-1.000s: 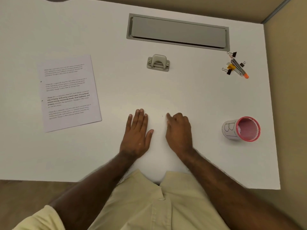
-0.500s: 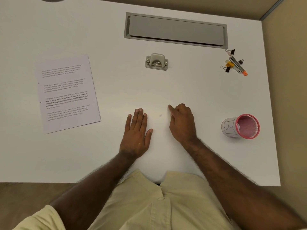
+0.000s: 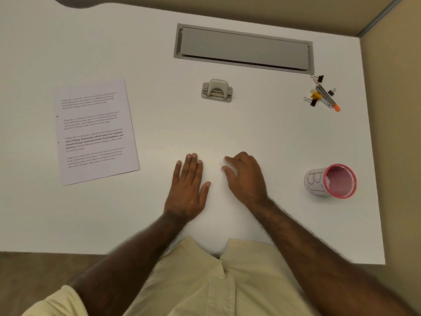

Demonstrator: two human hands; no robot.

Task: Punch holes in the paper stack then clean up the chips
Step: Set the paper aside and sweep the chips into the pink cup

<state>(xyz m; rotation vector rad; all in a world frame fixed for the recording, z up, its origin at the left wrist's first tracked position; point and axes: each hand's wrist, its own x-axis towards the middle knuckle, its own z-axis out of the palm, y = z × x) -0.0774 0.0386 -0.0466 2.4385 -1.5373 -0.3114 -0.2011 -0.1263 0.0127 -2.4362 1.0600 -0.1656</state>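
Observation:
A printed paper stack (image 3: pixel 95 131) lies flat on the left of the white table (image 3: pixel 68 213), with two punched holes on its left margin. A beige hole punch (image 3: pixel 217 90) stands at the table's middle, far from both hands. My left hand (image 3: pixel 188 188) rests flat on the table, palm down, fingers together. My right hand (image 3: pixel 245 176) sits beside it with fingers curled over the surface. A few tiny white paper chips (image 3: pixel 221 164) lie just off its fingertips. I cannot tell whether any chip is pinched.
A pink mesh cup (image 3: pixel 332 181) with a paper label stands at the right, white bits inside it. Binder clips and pens (image 3: pixel 322 96) lie at the far right. A grey cable hatch (image 3: pixel 243 50) is set into the table's back.
My right hand slid forward and slightly right, then settled with its fingers curled near the chips. My left hand stayed flat in place.

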